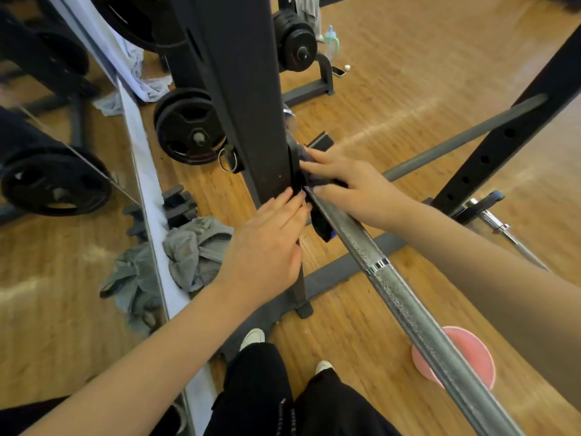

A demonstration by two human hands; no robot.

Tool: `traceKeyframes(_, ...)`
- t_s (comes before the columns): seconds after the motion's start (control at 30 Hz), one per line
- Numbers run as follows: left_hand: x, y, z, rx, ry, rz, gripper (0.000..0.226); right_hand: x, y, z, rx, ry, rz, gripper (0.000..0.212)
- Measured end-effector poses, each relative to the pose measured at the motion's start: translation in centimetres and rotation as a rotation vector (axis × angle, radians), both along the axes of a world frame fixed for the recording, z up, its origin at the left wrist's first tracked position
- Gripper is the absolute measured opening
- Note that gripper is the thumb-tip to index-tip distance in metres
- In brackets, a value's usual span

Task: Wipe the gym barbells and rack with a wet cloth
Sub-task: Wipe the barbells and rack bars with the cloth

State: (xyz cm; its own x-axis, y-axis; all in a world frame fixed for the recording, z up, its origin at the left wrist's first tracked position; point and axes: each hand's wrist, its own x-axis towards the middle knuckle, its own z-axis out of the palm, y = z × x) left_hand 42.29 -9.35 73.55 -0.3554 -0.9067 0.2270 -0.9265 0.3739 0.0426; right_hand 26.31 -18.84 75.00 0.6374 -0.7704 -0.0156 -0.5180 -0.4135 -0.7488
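Pinching the dark cloth (320, 180) in our right hand (355, 187) mid-frame, we are facing the barbell (402, 297) running lower right, our left hand (267, 243) lying flat on the rack post (248, 105).

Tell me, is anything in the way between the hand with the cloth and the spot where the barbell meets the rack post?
Nothing visible. The right hand already presses the dark cloth onto the barbell where it meets the rack upright. The left hand lies flat against the upright just beside it, not across the path.
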Motion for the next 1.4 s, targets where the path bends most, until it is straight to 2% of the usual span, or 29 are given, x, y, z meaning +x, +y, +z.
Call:
traceKeyframes(0.2, -0.2, 0.2, -0.4, -0.023, 0.056, -0.113, 0.044, -2.2, 4.9, -0.9, -0.288, -0.031, 0.015, 0.042)
traceKeyframes(0.27, -0.1, 0.2, -0.6, -0.053, 0.090, -0.123, 0.041, -2.5, 5.0, -0.7, -0.324, -0.081, 0.002, 0.029)
traceKeyframes(0.3, 0.0, 0.2, -0.7, -0.064, 0.107, -0.121, 0.040, -2.5, 4.8, -0.5, -0.298, -0.112, -0.020, 0.036)
traceKeyframes(0.37, 0.2, 0.1, -0.7, -0.092, 0.137, -0.111, 0.038, -2.1, 4.6, 0.1, -0.181, -0.110, -0.093, 0.068)
traceKeyframes(0.43, 0.5, -0.1, -0.6, -0.117, 0.160, -0.108, 0.036, -1.8, 4.7, 0.0, -0.067, 0.013, -0.148, 0.077)
traceKeyframes(0.53, 0.6, -0.3, -0.7, -0.128, 0.161, -0.107, 0.036, -1.1, 5.2, 0.4, -0.019, 0.175, -0.160, 0.071)
traceKeyframes(0.7, 0.5, -0.8, -0.7, -0.154, 0.215, -0.107, 0.035, -0.2, 6.6, 1.1, -0.279, 0.509, -0.189, 0.064)
traceKeyframes(0.77, 0.6, -0.9, -0.6, -0.179, 0.257, -0.118, 0.036, -1.1, 8.1, 0.3, -0.409, 0.564, -0.172, 0.064)
traceKeyframes(0.8, 0.9, -1.0, -0.7, -0.191, 0.278, -0.122, 0.036, -1.7, 8.7, 0.0, -0.441, 0.512, -0.193, 0.060)
traceKeyframes(0.9, 1.6, -1.5, -1.4, -0.214, 0.335, -0.156, 0.036, -3.1, 8.6, 0.4, -0.512, 0.197, -0.267, 0.026)
traceKeyframes(1.03, 2.4, -2.8, -1.6, -0.215, 0.393, -0.272, 0.036, -1.5, 6.6, 3.1, -0.563, 0.052, -0.405, 0.036)
traceKeyframes(1.1, 2.6, -3.5, -1.4, -0.233, 0.431, -0.350, 0.036, 0.0, 6.5, 3.8, -0.459, -0.026, -0.565, 0.042)
traceKeyframes(1.23, 3.7, -4.5, -1.3, -0.193, 0.482, -0.516, 0.038, 1.3, 6.6, 3.6, -0.057, -0.140, -0.926, 0.047)
traceKeyframes(1.27, 3.9, -4.7, -1.2, -0.166, 0.487, -0.558, 0.039, 1.6, 7.0, 3.2, -0.051, -0.067, -0.963, 0.042)
traceKeyframes(1.37, 4.3, -4.6, -0.5, -0.083, 0.491, -0.666, 0.039, 2.7, 8.6, 1.9, -0.108, 0.445, -0.920, 0.042)
traceKeyframes(1.4, 4.3, -4.5, -0.2, -0.061, 0.484, -0.695, 0.039, 3.1, 8.8, 1.7, -0.070, 0.542, -0.907, 0.041)
